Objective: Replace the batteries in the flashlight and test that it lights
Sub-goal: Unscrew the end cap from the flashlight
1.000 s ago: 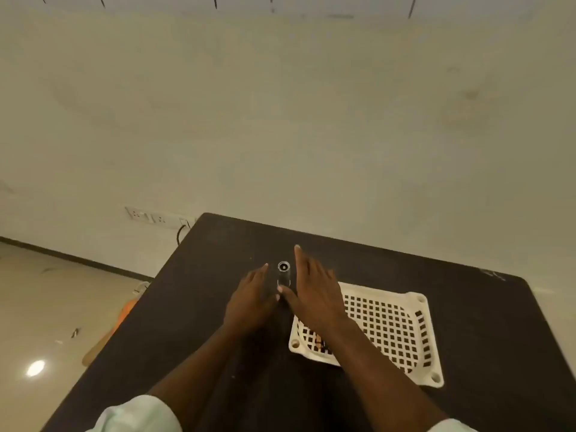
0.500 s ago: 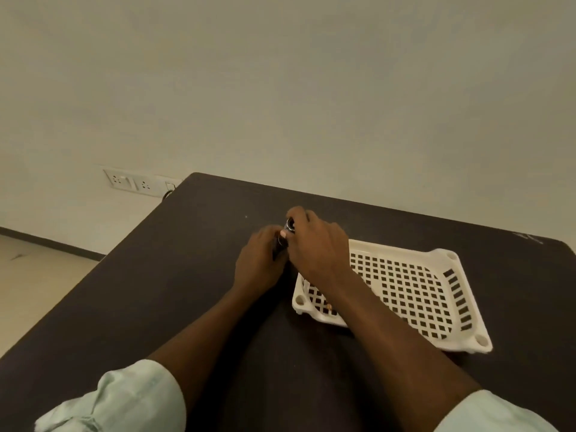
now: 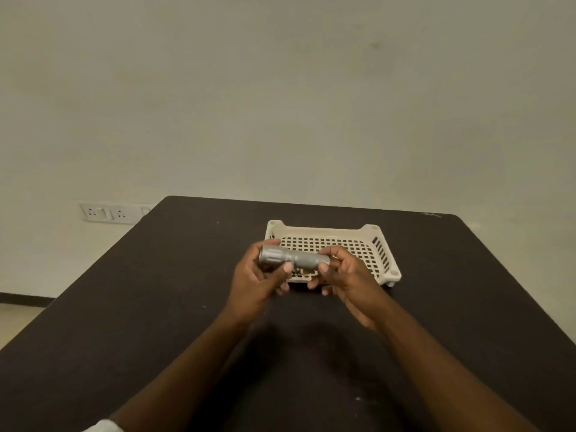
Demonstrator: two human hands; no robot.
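- Fingers (image 3: 288, 269) of both hands wrapped on the flashlight (image 3: 293, 259), holding it level above the table (image 3: 156, 307).
- Left hand (image 3: 258, 282) grips the wider ribbed head end, thumb on the near side, fingertips curled over the top.
- Right hand (image 3: 346, 275) pinches the narrower tail end, thumb under, index over the top; remaining fingers loosely curled below.
- Flashlight is silver-grey, lying sideways, head pointing toward the table's left edge; it hangs over the near-left corner of the tray (image 3: 386, 260), not touching it.
- Tray is white plastic with a grid floor, sitting toward the table's far edge, about mid-width.
- Something small and dark sits in the tray's near-left corner, under the flashlight; too hidden to identify.
- Wall sockets (image 3: 106, 212) beyond the table's far-left corner.
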